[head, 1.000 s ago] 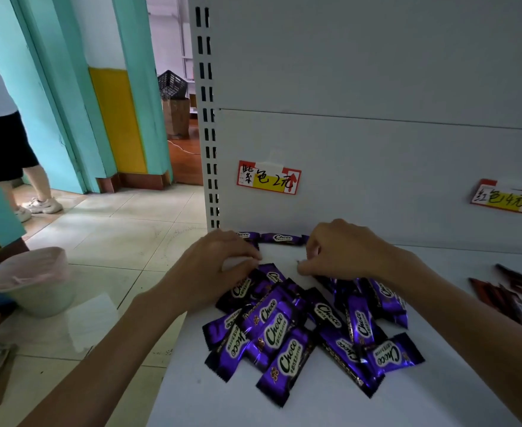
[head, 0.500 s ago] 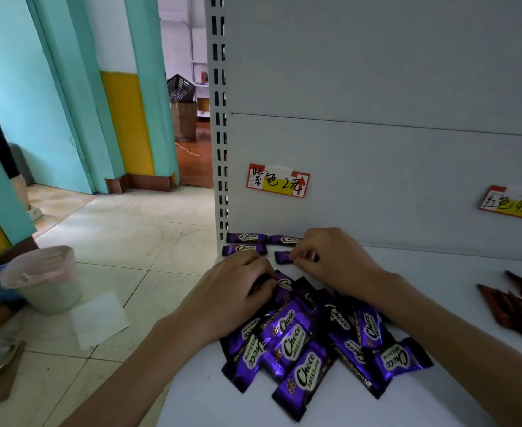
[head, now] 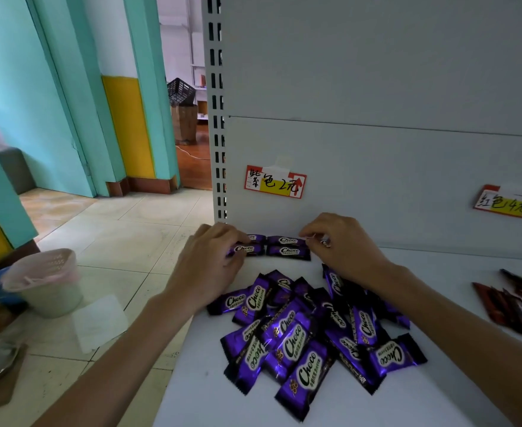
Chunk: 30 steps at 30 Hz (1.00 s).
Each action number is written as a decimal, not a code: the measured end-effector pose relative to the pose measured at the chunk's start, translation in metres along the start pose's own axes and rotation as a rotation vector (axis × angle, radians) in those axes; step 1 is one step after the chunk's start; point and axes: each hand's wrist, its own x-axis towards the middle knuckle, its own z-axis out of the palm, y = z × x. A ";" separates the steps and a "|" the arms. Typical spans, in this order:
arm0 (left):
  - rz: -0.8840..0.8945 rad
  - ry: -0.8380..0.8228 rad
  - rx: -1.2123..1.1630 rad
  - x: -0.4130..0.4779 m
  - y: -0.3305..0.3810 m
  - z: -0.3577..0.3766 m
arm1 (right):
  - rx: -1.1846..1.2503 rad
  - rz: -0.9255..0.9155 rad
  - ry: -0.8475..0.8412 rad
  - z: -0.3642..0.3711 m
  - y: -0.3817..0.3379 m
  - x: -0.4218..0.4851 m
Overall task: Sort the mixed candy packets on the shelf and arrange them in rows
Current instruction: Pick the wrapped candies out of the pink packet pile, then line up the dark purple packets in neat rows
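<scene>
Four purple Choco packets lie in two short rows against the shelf's back panel. My left hand [head: 210, 266] curls its fingers over the left end of the front-left packet [head: 247, 249]. My right hand [head: 343, 248] pinches the right end of the back-right packet [head: 284, 240], just above the front-right packet [head: 289, 251]. A loose pile of purple packets [head: 309, 337] lies on the white shelf [head: 222, 396] between my forearms. Several red packets [head: 512, 306] lie at the right edge. A purple price label [head: 275, 181] and a red price label [head: 509, 202] are taped to the panel.
The shelf's left edge drops to a tiled floor, beside the slotted upright post [head: 218, 118]. On the floor stand a bin with a pink liner [head: 47, 282] and a white sheet [head: 99, 322]. A black crate [head: 181, 90] sits in the far doorway.
My left hand left the pile and moved back to the row's left end. My right hand shifted to the row's right end. A second row of two packets now lies in front of the first.
</scene>
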 end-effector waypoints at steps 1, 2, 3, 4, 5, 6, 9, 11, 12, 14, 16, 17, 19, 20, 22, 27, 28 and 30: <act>0.001 -0.025 0.047 0.005 -0.005 0.001 | -0.024 0.000 -0.024 -0.001 0.003 0.000; 0.008 -0.059 0.090 0.008 -0.008 0.002 | -0.039 -0.006 -0.051 0.000 0.006 0.000; 0.022 -0.088 0.125 0.011 -0.010 0.003 | -0.045 -0.017 -0.076 0.001 0.007 0.001; 0.044 -0.109 0.150 0.014 -0.011 0.005 | -0.047 -0.026 -0.096 0.003 0.007 0.002; 0.067 -0.124 0.166 0.016 -0.011 0.006 | -0.044 -0.032 -0.112 0.004 0.007 0.002; 0.086 -0.141 0.176 0.018 -0.011 0.006 | -0.040 -0.037 -0.125 0.005 0.008 0.003; 0.110 -0.204 0.166 0.023 -0.012 0.007 | -0.038 -0.045 -0.172 0.007 0.007 0.006; 0.109 -0.234 0.144 0.024 -0.014 0.007 | -0.034 -0.054 -0.195 0.007 0.008 0.008; 0.105 -0.243 0.131 0.024 -0.014 0.007 | -0.027 -0.059 -0.202 0.008 0.009 0.008; 0.095 -0.249 0.112 0.024 -0.014 0.007 | -0.018 -0.064 -0.212 0.007 0.010 0.008; 0.094 -0.234 0.104 0.023 -0.014 0.008 | -0.020 -0.052 -0.167 0.003 0.013 0.006; 0.097 -0.225 0.102 0.022 -0.014 0.008 | -0.021 -0.032 -0.119 0.000 0.016 0.005; 0.097 -0.213 0.098 0.021 -0.015 0.009 | -0.029 0.037 -0.052 -0.009 0.025 0.000; 0.096 -0.208 0.096 0.021 -0.015 0.010 | -0.035 0.069 -0.053 -0.012 0.030 -0.002; 0.099 -0.193 0.081 0.021 -0.014 0.011 | -0.034 0.095 -0.091 -0.013 0.038 -0.007; 0.090 -0.160 -0.063 0.020 0.003 0.007 | -0.010 0.071 -0.049 -0.014 0.033 -0.010; 0.076 -0.165 -0.132 0.016 0.009 0.005 | 0.014 0.065 -0.043 -0.018 0.030 -0.013; 0.060 -0.211 -0.237 0.006 0.019 -0.001 | 0.104 0.060 -0.109 -0.027 0.022 -0.023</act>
